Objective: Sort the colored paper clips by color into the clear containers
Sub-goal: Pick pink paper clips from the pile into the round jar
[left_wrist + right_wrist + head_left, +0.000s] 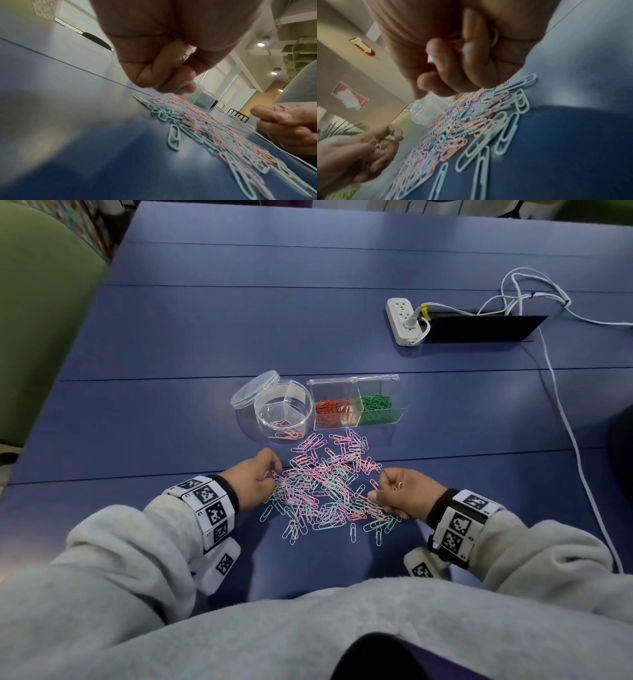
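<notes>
On the dark blue table, the pastel heap of pink, blue and lilac paper clips lies before the round clear divided tub. Both the left hand and right hand pinch gathered pink clips; best to collect one colour only, then tip them beside the pinks in the tub.

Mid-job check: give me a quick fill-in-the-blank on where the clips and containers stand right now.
1. The rectangular box holds orange clips beside ____ clips.
2. The round container holds a few ____ clips.
3. The round lid leans against the round container's ____ side.
4. Both hands, left hand and right hand, work at the loose ____.

Missing words: green; pink; left; pile
</notes>
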`<state>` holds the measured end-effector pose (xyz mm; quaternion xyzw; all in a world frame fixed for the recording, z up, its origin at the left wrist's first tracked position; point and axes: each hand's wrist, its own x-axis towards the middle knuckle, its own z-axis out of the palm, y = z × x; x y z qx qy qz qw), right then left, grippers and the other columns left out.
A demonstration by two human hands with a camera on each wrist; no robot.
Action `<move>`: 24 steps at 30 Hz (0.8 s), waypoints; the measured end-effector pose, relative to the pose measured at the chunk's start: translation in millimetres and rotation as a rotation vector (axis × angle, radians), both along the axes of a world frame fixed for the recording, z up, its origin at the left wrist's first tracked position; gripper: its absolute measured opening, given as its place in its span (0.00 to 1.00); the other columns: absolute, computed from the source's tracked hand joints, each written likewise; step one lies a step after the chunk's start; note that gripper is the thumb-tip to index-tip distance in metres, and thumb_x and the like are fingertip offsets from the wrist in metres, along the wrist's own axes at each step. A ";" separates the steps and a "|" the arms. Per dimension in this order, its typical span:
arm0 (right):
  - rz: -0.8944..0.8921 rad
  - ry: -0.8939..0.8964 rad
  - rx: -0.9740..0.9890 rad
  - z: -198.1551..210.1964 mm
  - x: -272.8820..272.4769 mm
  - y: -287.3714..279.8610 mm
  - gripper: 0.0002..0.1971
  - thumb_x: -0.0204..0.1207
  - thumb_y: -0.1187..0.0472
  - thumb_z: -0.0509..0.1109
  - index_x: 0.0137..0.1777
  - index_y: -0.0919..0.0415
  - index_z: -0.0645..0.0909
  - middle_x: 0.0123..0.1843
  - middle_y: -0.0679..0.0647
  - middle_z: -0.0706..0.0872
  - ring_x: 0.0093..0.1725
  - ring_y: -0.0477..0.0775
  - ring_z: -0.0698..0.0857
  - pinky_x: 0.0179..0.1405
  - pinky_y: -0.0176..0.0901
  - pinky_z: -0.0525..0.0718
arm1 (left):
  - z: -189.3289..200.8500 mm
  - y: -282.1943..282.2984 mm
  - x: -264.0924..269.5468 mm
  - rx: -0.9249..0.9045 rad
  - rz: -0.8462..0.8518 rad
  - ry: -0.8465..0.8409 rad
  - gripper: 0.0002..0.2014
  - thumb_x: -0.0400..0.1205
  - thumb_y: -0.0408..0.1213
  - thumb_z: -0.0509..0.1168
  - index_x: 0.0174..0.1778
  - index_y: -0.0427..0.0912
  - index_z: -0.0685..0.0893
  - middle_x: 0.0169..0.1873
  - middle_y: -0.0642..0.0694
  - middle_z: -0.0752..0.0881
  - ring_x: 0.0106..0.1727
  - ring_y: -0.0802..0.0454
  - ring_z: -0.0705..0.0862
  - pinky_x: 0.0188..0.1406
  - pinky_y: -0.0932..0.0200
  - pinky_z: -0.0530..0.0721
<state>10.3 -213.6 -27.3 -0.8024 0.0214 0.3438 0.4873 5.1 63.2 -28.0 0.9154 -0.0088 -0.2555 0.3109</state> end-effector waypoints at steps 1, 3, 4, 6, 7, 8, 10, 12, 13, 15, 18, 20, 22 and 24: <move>0.048 -0.012 -0.055 1.2 -0.7 0.9 0.17 0.75 0.61 0.73 0.30 0.58 0.69 0.20 0.50 0.76 0.17 0.47 0.68 0.18 0.36 0.67 | -0.1 -0.8 -0.3 -0.009 -0.015 0.006 0.10 0.80 0.28 0.55 0.51 0.47 0.71 0.33 0.50 0.78 0.31 0.54 0.75 0.38 0.59 0.75; 0.173 -0.038 -0.213 3.1 -1.2 2.6 0.14 0.72 0.55 0.76 0.31 0.55 0.75 0.24 0.49 0.77 0.23 0.46 0.72 0.26 0.37 0.74 | 1.6 -2.8 -1.4 -0.022 -0.067 0.029 0.11 0.79 0.27 0.55 0.46 0.49 0.76 0.33 0.52 0.79 0.34 0.54 0.76 0.41 0.60 0.75; 0.243 -0.057 -0.289 3.3 -1.2 3.3 0.14 0.70 0.52 0.77 0.31 0.54 0.77 0.27 0.48 0.79 0.27 0.45 0.75 0.32 0.37 0.77 | 2.4 -3.9 -1.6 -0.032 -0.102 0.044 0.12 0.79 0.27 0.55 0.41 0.50 0.78 0.34 0.53 0.81 0.37 0.54 0.77 0.45 0.61 0.77; 0.370 -0.105 -0.398 3.3 -1.9 4.8 0.11 0.70 0.50 0.77 0.33 0.50 0.79 0.31 0.44 0.80 0.32 0.41 0.77 0.38 0.34 0.77 | 4.4 -7.1 -3.3 -0.025 -0.175 0.071 0.14 0.80 0.30 0.57 0.33 0.52 0.79 0.36 0.51 0.83 0.37 0.55 0.78 0.48 0.61 0.78; 0.421 -0.129 -0.444 3.4 -2.4 6.0 0.10 0.70 0.50 0.77 0.34 0.48 0.79 0.31 0.42 0.79 0.32 0.39 0.76 0.36 0.31 0.75 | 5.6 -9.4 -5.3 -0.004 -0.217 0.068 0.12 0.80 0.33 0.59 0.33 0.51 0.78 0.36 0.51 0.83 0.36 0.56 0.78 0.46 0.61 0.78; 0.461 -0.157 -0.487 3.0 -2.8 6.9 0.08 0.71 0.50 0.76 0.35 0.45 0.79 0.31 0.42 0.78 0.33 0.39 0.76 0.35 0.31 0.74 | 6.6 -11.8 -7.7 0.029 -0.264 0.052 0.10 0.81 0.37 0.61 0.34 0.51 0.79 0.35 0.52 0.83 0.35 0.57 0.78 0.45 0.62 0.78; 0.506 -0.204 -0.558 1.9 -3.3 9.3 0.06 0.72 0.50 0.74 0.39 0.44 0.78 0.32 0.41 0.76 0.37 0.43 0.77 0.37 0.36 0.75 | 8.4 -16.8 -14.0 0.115 -0.367 0.024 0.05 0.78 0.46 0.67 0.37 0.54 0.80 0.32 0.57 0.81 0.37 0.58 0.78 0.43 0.63 0.78; 0.540 -0.240 -0.620 2.6 -5.4 12.0 0.05 0.74 0.48 0.72 0.45 0.45 0.79 0.33 0.40 0.75 0.41 0.46 0.77 0.41 0.38 0.75 | 7.2 -21.4 -20.1 0.226 -0.454 0.010 0.09 0.73 0.54 0.70 0.39 0.55 0.80 0.30 0.58 0.79 0.37 0.59 0.77 0.38 0.62 0.74; 0.568 -0.266 -0.652 3.2 -7.1 13.6 0.07 0.74 0.48 0.71 0.49 0.46 0.80 0.35 0.40 0.75 0.42 0.47 0.77 0.41 0.38 0.74 | 5.6 -23.3 -21.9 0.294 -0.481 -0.001 0.12 0.72 0.57 0.70 0.39 0.54 0.79 0.30 0.58 0.79 0.37 0.58 0.78 0.36 0.62 0.73; 0.625 -0.328 -0.705 2.9 -10.4 17.1 0.12 0.76 0.47 0.69 0.56 0.48 0.78 0.40 0.41 0.76 0.46 0.49 0.78 0.42 0.38 0.73 | 3.1 -25.3 -23.6 0.425 -0.493 -0.027 0.18 0.70 0.63 0.69 0.37 0.52 0.77 0.32 0.57 0.79 0.39 0.55 0.78 0.36 0.61 0.73; 0.648 -0.396 -0.734 1.0 -13.7 22.8 0.14 0.77 0.47 0.67 0.59 0.49 0.74 0.49 0.47 0.82 0.53 0.53 0.82 0.42 0.40 0.73 | 0.4 -26.0 -25.1 0.511 -0.470 -0.022 0.21 0.69 0.66 0.68 0.33 0.51 0.75 0.32 0.56 0.78 0.40 0.53 0.78 0.36 0.60 0.74; 0.664 -0.413 -0.755 -0.4 -14.1 26.7 0.13 0.78 0.47 0.66 0.59 0.49 0.74 0.52 0.49 0.84 0.54 0.55 0.83 0.43 0.41 0.75 | -0.1 -27.5 -25.2 0.515 -0.459 -0.004 0.19 0.70 0.64 0.67 0.35 0.52 0.77 0.33 0.56 0.79 0.40 0.53 0.79 0.37 0.60 0.75; 0.685 -0.415 -0.781 0.0 -14.0 30.7 0.12 0.79 0.47 0.65 0.58 0.50 0.75 0.54 0.49 0.85 0.53 0.54 0.83 0.42 0.42 0.75 | -0.1 -29.3 -25.6 0.500 -0.441 0.004 0.15 0.72 0.61 0.68 0.36 0.52 0.79 0.34 0.56 0.80 0.41 0.53 0.79 0.37 0.61 0.75; 0.700 -0.419 -0.792 0.6 -13.5 33.2 0.11 0.79 0.47 0.64 0.56 0.51 0.77 0.55 0.49 0.85 0.54 0.54 0.83 0.43 0.42 0.76 | -0.7 -29.8 -25.1 0.471 -0.417 -0.001 0.12 0.72 0.57 0.68 0.36 0.53 0.79 0.33 0.56 0.80 0.40 0.53 0.79 0.38 0.62 0.74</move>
